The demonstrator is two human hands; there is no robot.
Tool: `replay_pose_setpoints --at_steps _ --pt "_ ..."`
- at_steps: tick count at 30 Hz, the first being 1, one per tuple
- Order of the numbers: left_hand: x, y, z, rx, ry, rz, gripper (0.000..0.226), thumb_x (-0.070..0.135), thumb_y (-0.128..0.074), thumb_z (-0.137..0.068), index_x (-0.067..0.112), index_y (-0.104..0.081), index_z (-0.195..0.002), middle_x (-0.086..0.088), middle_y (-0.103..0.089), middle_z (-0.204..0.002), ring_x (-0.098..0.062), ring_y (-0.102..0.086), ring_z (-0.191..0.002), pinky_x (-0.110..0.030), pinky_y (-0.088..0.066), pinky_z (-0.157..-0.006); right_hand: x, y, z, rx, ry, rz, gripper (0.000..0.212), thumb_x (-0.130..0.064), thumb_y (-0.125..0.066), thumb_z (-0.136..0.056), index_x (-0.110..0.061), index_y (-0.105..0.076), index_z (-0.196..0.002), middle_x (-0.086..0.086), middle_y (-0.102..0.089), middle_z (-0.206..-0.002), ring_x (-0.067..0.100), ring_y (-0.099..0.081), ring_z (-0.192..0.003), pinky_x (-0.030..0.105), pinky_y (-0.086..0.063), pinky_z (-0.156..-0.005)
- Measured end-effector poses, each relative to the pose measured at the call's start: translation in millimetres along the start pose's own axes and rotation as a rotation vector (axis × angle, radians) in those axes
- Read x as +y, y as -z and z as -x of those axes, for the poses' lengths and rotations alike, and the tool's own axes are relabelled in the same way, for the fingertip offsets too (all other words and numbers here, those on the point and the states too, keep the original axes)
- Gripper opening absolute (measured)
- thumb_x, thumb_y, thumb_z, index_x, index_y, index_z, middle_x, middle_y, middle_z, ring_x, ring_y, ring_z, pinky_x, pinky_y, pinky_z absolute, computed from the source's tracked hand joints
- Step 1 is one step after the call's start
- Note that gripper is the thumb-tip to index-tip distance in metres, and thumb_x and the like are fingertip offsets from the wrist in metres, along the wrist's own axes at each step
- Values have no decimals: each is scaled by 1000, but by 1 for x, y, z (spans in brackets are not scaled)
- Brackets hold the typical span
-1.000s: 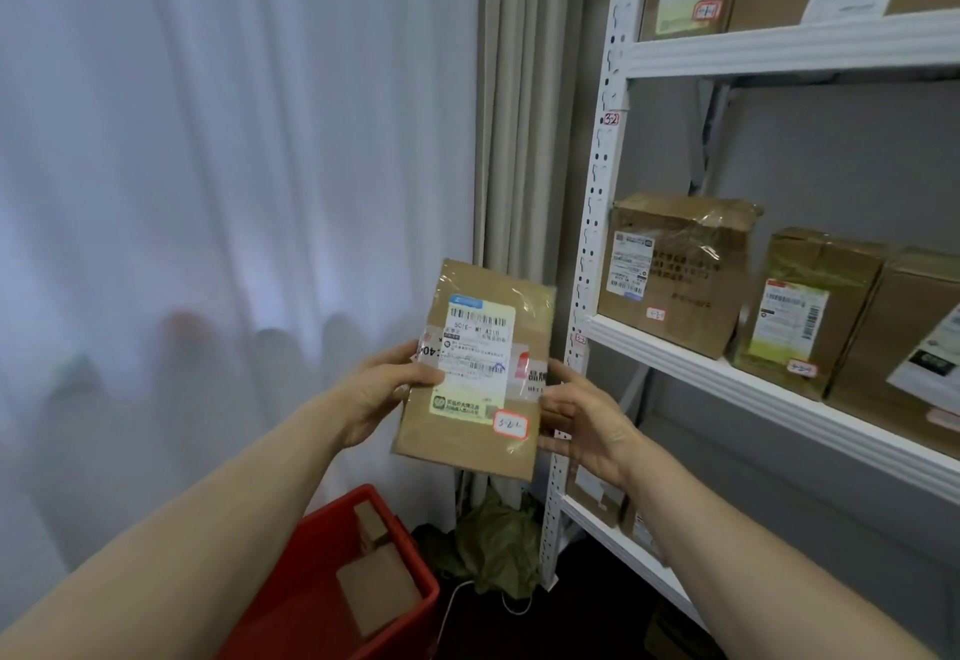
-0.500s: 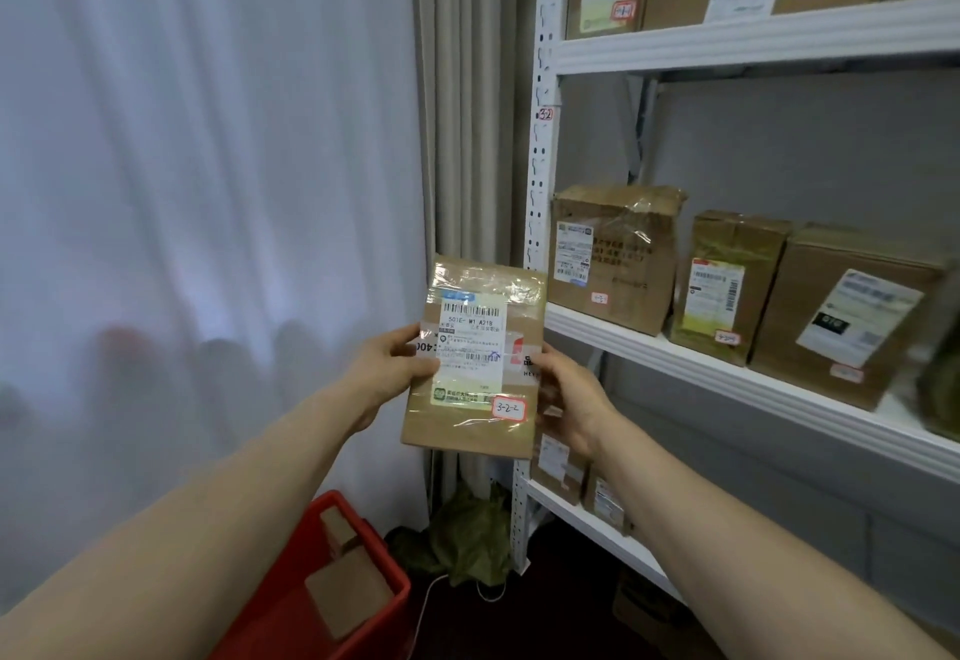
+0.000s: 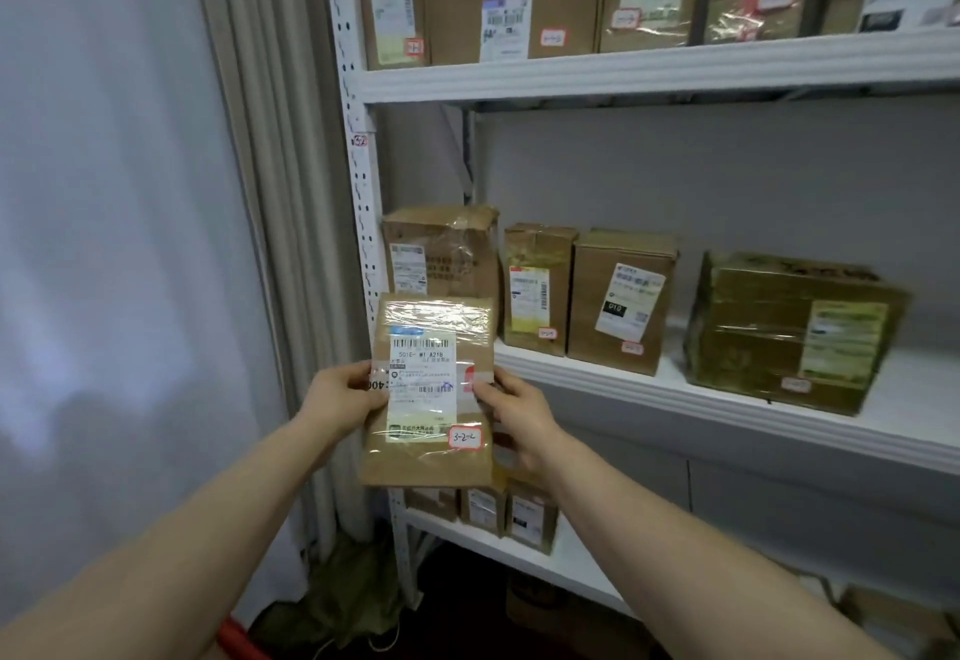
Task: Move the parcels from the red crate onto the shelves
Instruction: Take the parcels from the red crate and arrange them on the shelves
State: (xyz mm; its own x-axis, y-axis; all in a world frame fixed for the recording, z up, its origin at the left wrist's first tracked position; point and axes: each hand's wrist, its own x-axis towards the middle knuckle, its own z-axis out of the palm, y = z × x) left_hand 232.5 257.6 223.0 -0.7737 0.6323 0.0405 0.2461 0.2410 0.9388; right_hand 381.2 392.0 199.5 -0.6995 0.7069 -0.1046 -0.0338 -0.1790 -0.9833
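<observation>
Left hand (image 3: 340, 399) and right hand (image 3: 514, 407) grip a flat parcel (image 3: 428, 389) before the box-filled shelves (image 3: 675, 389).

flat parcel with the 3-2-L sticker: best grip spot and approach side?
Grip the flat parcel at mid-height on its two long side edges, coming in from left and right, as the left hand and right hand do now. It is thin and held upright, label facing the camera, so the narrow edges suit a pinch.
</observation>
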Motion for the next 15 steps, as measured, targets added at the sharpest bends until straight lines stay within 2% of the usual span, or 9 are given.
replay_pose_setpoints --at_steps 3,7,12,15 --pt "3 -27 -2 -55 -6 -7 33 -5 -61 -85 10 -67 -113 -4 -70 -95 -16 -65 -86 -28 -52 -82 0 25 7 55 -9 19 33 -17 -58 -94 -20 -58 -127 4 -70 -105 11 -68 -74 19 -50 -50" --pt "10 -49 -4 -120 -23 -9 34 -7 -62 -83 10 -68 -112 -6 -70 -96 -20 -65 -90 -34 -52 -89 3 47 10 125 -34 47 33 -20 -57 -94 -21 -59 -128 1 -71 -98 12 -65 -75 24 -48 -57" --pt "17 -63 -9 -184 -49 -29 33 -8 -59 -85 9 -66 -113 -6 -68 -103 -14 -62 -80 -22 -51 -68 1 58 15 203 -35 40 33 -23 -55 -95 -18 -60 -128 -3 -69 -84 11 -63 -72 28 -49 -68" --pt "19 -66 -15 -216 -54 -42 35 -9 -58 -86 4 -64 -117 -11 -67 -108 -17 -62 -84 -22 -50 -68 1 58 21 239 -35 26 31 -23 -55 -95 -21 -61 -126 -5 -68 -81 10 -62 -71 29 -50 -70"
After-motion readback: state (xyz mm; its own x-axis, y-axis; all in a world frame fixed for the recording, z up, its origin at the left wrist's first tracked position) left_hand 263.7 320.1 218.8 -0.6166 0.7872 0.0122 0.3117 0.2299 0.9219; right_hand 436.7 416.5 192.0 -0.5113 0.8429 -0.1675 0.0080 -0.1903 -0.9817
